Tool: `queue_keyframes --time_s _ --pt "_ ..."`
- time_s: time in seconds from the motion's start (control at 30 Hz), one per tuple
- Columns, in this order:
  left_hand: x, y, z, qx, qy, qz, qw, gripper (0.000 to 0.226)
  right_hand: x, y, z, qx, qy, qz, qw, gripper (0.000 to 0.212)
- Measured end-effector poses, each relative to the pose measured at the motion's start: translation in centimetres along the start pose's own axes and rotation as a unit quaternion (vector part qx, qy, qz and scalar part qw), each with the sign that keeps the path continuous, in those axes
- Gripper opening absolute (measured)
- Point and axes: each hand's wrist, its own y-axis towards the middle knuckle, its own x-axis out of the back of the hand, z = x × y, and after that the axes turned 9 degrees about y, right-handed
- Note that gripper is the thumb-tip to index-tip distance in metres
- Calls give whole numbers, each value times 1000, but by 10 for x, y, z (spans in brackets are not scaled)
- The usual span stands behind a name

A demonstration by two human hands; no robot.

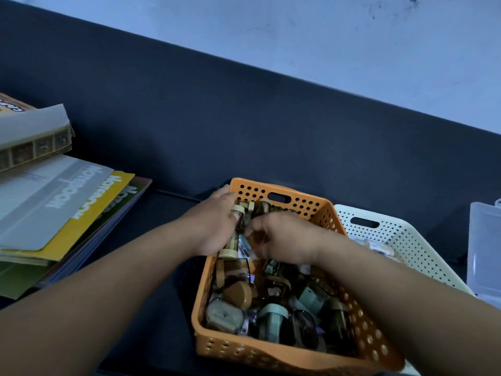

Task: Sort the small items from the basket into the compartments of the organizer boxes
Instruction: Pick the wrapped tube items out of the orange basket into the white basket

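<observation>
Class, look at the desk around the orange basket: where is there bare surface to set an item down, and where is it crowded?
Bare dark desk lies between the stack of notebooks and the orange basket, and behind the basket up to the dark back panel. It is crowded inside the basket, where both hands work, and to its right, where the white basket touches it and a clear box follows.
</observation>
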Motion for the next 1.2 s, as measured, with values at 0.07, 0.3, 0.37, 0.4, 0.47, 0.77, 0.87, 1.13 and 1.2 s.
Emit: queue_keyframes --time_s 0.07,0.3,0.37,0.4,0.47,0.77,0.87,1.13,1.2 --pt "0 0 1 -1 -4 1 1000 57 -7 8 1 -12 6 22 1000 51" --pt "-2 0 1 4 -36 1 999 56 -6 26 1 -52 -24 68 996 76" --pt "-3 0 2 3 -34 1 999 57 -6 27 1 -58 -25 63 996 75" --pt "-3 0 2 4 -33 2 999 57 -6 27 1 -58 -25 57 996 73" --pt "-3 1 2 5 -30 2 1000 57 -7 26 -1 -48 -23 41 998 64" --pt "-2 0 -3 9 -30 2 999 56 -9 21 1 -40 -47 36 997 69" --pt "-1 -1 -4 12 -29 4 1000 56 -10 20 4 -43 -32 18 998 59" --pt "-1 -2 -5 12 -4 0 1000 55 -8 17 3 -64 11 49 997 54" --pt "-1 -2 -5 14 -2 2 1000 54 -9 16 1 -58 26 46 997 37"
